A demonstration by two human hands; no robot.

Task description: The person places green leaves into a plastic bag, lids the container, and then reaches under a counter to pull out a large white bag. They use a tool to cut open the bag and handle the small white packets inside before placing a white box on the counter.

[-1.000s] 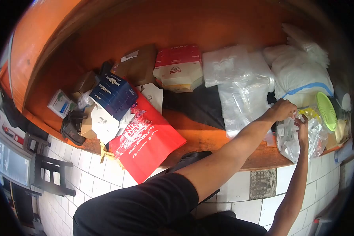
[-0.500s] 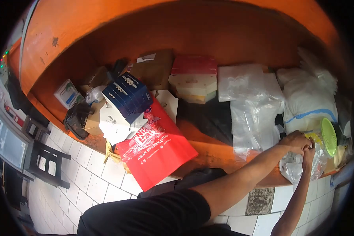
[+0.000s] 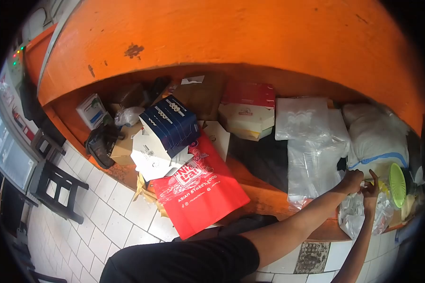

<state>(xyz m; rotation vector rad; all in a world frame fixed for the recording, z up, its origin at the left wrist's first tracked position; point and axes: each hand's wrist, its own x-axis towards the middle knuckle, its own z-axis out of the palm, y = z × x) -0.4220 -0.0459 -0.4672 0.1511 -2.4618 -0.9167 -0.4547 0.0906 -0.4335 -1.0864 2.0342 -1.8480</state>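
Note:
My left hand [image 3: 352,182] is closed, knuckles up, at the right end of the orange shelf; what it grips is hidden. Close beside it, my right hand [image 3: 370,189] has one finger raised and the others curled in, around something too small to make out. Crumpled clear plastic bags [image 3: 352,214] lie just below and around both hands. To their right a light green plastic basket [image 3: 397,185] stands tilted. A white sack with a blue stripe [image 3: 378,137] rests behind them, and flat clear plastic bags [image 3: 311,165] lie to the left.
On the shelf are a red bag [image 3: 203,198], a dark blue box [image 3: 170,123], white and red cartons [image 3: 247,115], a brown paper bag [image 3: 200,96] and a black bag [image 3: 99,144]. A black stool [image 3: 56,191] stands on the tiled floor at left.
The view has shifted, so the shelf's contents appear lower and more of the orange upper edge shows. One finger of my right hand now points up, apart from my left hand.

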